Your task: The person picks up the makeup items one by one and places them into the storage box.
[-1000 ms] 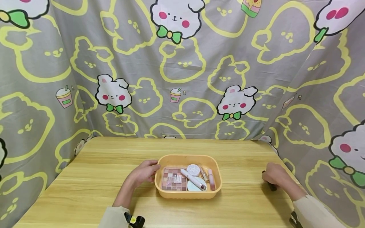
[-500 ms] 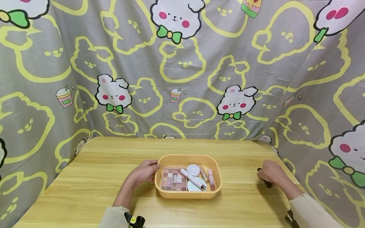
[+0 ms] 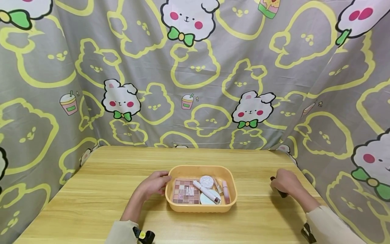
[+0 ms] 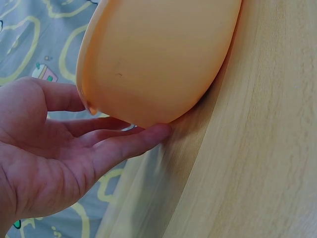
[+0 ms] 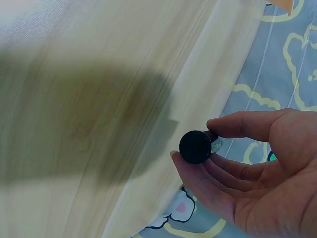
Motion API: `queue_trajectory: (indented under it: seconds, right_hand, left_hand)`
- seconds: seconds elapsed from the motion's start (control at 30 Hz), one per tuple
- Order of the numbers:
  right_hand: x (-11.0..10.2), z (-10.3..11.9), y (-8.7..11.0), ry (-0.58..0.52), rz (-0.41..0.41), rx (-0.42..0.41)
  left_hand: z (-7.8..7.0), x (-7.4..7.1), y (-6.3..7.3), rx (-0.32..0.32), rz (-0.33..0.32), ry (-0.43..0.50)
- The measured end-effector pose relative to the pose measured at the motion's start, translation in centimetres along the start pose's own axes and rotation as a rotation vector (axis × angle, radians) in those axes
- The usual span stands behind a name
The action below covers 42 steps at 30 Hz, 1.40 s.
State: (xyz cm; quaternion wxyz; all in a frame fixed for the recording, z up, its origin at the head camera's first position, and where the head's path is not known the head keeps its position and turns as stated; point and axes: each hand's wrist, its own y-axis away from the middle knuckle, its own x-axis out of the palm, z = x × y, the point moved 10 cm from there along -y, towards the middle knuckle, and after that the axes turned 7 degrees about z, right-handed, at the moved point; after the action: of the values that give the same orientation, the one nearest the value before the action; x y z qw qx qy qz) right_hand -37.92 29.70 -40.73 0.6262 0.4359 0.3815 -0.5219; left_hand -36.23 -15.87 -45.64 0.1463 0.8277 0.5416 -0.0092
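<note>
A yellow-orange plastic basin (image 3: 201, 208) stands on the table with makeup in it. My left hand (image 3: 154, 184) grips its left end, one digit at the rim and other fingers against the outer wall, as the left wrist view shows. Off to the basin's right, my right hand (image 3: 287, 183) holds a slim dark tube (image 3: 283, 195) above the table. In the right wrist view the tube's round black end (image 5: 195, 147) faces the camera, with a small clear part behind it, between thumb and fingers. Most of the tube is hidden in the hand.
Inside the basin lie an eyeshadow palette (image 3: 186, 192), a white tube (image 3: 205, 191), a round white compact (image 3: 206, 182), a pale round case (image 3: 207, 200) and two small lip tubes, one of them pink (image 3: 225, 193). A patterned grey curtain (image 3: 201, 118) surrounds the wooden table (image 3: 128, 159).
My right hand, with the dark tube in its grip, has moved a little to the left and slightly farther up the view. The left hand and the basin have stayed still.
</note>
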Motion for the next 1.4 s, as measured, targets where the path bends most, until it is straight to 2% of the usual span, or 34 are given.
queue_trajectory:
  seconds: [0.23, 0.5, 0.97, 1.4]
  right_hand:
    - [-0.2, 1.1, 0.1, -0.022, -0.001, -0.006]
    - [-0.4, 2.3, 0.1, -0.011, 0.002, -0.002]
    - [0.0, 3.8, -0.3, -0.069, 0.032, -0.016]
    - [0.0, 5.3, -0.5, -0.057, 0.042, -0.047]
  left_hand:
    - [0.1, 0.0, 0.1, 0.003, 0.017, -0.004]
    - [0.2, -0.1, 0.2, -0.005, 0.002, -0.007]
    - [0.2, -0.2, 0.1, -0.012, -0.003, -0.009]
    - [0.2, -0.1, 0.1, -0.013, -0.006, -0.003]
